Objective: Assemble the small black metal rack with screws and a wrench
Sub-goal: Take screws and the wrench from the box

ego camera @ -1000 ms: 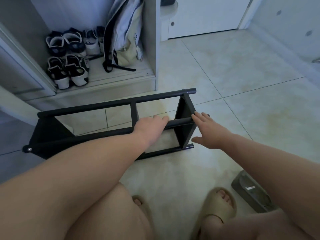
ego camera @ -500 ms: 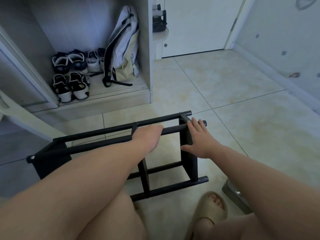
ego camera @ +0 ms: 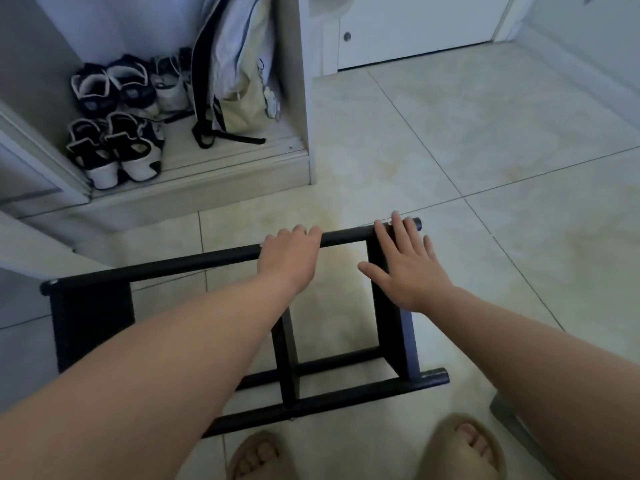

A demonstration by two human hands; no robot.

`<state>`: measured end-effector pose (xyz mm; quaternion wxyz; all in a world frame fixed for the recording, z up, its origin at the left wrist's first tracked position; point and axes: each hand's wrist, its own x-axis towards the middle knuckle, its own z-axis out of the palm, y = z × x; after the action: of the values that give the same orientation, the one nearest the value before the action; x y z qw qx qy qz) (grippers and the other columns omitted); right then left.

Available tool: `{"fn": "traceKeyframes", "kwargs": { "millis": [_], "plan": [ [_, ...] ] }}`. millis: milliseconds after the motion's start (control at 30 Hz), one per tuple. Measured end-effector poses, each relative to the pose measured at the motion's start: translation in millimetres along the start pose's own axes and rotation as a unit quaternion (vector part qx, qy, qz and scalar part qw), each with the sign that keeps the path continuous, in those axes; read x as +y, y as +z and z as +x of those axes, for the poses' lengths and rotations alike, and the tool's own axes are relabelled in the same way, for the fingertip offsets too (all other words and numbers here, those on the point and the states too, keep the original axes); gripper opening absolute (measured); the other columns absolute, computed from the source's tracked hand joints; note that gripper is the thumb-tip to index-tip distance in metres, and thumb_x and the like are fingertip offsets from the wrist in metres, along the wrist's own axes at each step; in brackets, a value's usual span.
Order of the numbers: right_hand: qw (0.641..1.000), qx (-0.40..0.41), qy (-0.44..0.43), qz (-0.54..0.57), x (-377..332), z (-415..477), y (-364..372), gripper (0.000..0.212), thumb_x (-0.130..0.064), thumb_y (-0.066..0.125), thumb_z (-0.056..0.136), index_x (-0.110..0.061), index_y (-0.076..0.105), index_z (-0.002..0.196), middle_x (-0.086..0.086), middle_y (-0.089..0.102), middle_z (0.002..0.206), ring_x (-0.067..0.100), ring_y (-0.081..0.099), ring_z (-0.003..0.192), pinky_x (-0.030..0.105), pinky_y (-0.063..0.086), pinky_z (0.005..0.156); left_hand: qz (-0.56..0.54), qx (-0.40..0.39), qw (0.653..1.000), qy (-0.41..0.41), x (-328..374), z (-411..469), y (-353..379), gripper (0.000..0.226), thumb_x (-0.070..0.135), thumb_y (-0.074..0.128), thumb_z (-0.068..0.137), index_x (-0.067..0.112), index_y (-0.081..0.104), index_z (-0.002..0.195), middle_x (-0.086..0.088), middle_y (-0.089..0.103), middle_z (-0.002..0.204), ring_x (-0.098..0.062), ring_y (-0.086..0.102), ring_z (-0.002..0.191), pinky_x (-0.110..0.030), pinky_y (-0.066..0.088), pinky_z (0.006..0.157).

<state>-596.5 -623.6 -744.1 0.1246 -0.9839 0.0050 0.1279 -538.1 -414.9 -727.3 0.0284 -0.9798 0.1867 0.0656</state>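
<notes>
**Left grip** [ego camera: 289,258], centre of frame: fingers curled over the top rail of the black rack [ego camera: 194,264], holding it above the middle upright. The thumb is out of sight.

**Right grip** [ego camera: 410,271], right of centre: fingers straight and spread, palm laid flat on the upper corner of the rack's right end panel. The fingertips reach the rail's end and the grip closes on nothing. Both forearms enter from the lower edge.

**Rack:** stands on the tiled floor [ego camera: 485,133] across the lower middle of the frame. Its long top rail runs from centre left to right of centre, and 2 lower rails lie near the bottom edge. 1 upright passes under the left forearm, and a solid dark panel closes the left end.

**Lower edge:** 2 feet in tan slippers [ego camera: 464,445], toes toward the rack, near its closest rail.

**Lower right:** a grey object [ego camera: 504,410], mostly hidden by the right forearm, kind not discernible.

**Upper left:** an open cupboard [ego camera: 294,98] holding pairs of black-and-white shoes [ego camera: 114,150]. To their right a pale backpack [ego camera: 239,64] leans upright.

**Upper right:** a white door [ego camera: 415,26].
</notes>
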Motion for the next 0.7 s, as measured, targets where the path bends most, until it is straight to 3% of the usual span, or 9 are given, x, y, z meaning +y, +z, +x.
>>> {"fn": "traceKeyframes", "kwargs": {
  "millis": [167, 400, 500, 600, 700],
  "plan": [
    [1.000, -0.008, 0.016, -0.007, 5.0, 64.5, 43.3, 0.097, -0.087, 0.000, 0.080, -0.034, -0.014, 0.160, -0.004, -0.029, 0.166, 0.019, -0.026, 0.153, 0.052, -0.013, 0.122, 0.003, -0.024, 0.999, -0.027, -17.1, 54.2, 44.4, 0.045, 0.003, 0.052, 0.088, 0.019, 0.044, 0.130, -0.009, 0.053, 0.124, -0.032, 0.053, 0.110, -0.041, 0.039, 0.084],
    [0.999, -0.049, 0.015, 0.004, 12.6, 108.4, 68.7, 0.089, -0.082, 0.014, 0.089, -0.036, -0.009, 0.161, -0.005, -0.024, 0.168, 0.017, -0.023, 0.154, 0.053, -0.011, 0.123, -0.003, -0.044, 0.998, -0.042, -28.3, 87.4, 82.4, 0.043, 0.004, 0.055, 0.087, 0.018, 0.047, 0.127, -0.008, 0.054, 0.119, -0.030, 0.053, 0.105, -0.038, 0.034, 0.077],
    [0.998, -0.062, 0.002, 0.007, 16.6, 100.8, 60.8, 0.084, -0.077, 0.019, 0.093, -0.036, -0.006, 0.162, -0.006, -0.021, 0.168, 0.016, -0.020, 0.155, 0.052, -0.008, 0.124, -0.002, -0.051, 0.997, -0.054, -24.6, 83.6, 80.1, 0.043, 0.002, 0.054, 0.087, 0.017, 0.047, 0.128, -0.009, 0.052, 0.122, -0.030, 0.052, 0.107, -0.038, 0.035, 0.079],
    [0.997, -0.073, -0.009, -0.024, 24.4, 70.4, 41.0, 0.082, -0.075, 0.019, 0.095, -0.036, -0.008, 0.161, -0.007, -0.021, 0.168, 0.016, -0.019, 0.155, 0.051, -0.007, 0.125, 0.008, -0.067, 0.996, -0.060, -17.6, 68.0, 61.5, 0.048, 0.007, 0.054, 0.088, 0.018, 0.044, 0.134, -0.010, 0.047, 0.134, -0.032, 0.048, 0.117, -0.041, 0.039, 0.091],
    [0.995, -0.083, -0.013, -0.062, 34.7, 24.1, 7.5, 0.082, -0.074, 0.015, 0.093, -0.036, -0.012, 0.161, -0.008, -0.023, 0.168, 0.018, -0.020, 0.155, 0.050, -0.006, 0.126, 0.020, -0.081, 0.996, -0.016, -1.8, 41.7, 30.4, 0.049, 0.019, 0.049, 0.095, 0.021, 0.039, 0.143, -0.010, 0.039, 0.147, -0.032, 0.040, 0.128, -0.044, 0.037, 0.102]
  ]
}}
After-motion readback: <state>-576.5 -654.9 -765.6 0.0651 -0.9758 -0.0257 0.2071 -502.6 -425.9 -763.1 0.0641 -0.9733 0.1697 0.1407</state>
